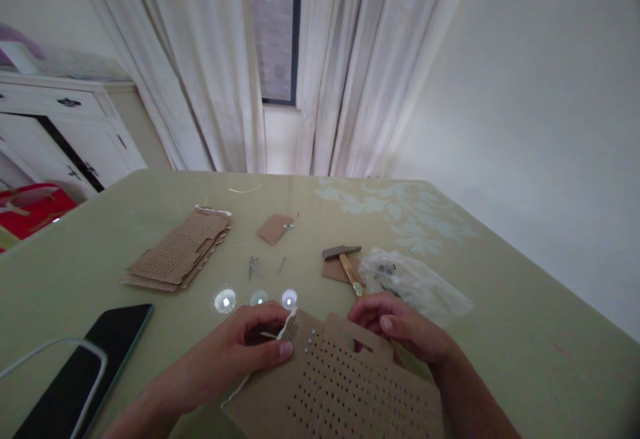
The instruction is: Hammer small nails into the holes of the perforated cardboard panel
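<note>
A brown perforated cardboard piece (345, 386) is tilted up at the front of the table, with rows of small holes and a slot near its top edge. My left hand (235, 349) pinches its torn white-edged left corner, thumb on the front face. Several small silver nail heads (309, 341) sit in holes close to that thumb. At the upper right edge, my right hand (400, 326) has its fingers curled around the cardboard, partly behind it; skin shows through the slot. Just beyond the right hand lies a small wooden-handled hammer (346, 262) on a brown card.
To the left lies a stack of perforated cardboard (180, 249). Several loose nails (254, 266) and a brown tag (275, 228) are mid-table. A clear plastic bag (415, 286) lies right. A black tablet-like device (85, 372) with a white cable (100, 372) is at front left.
</note>
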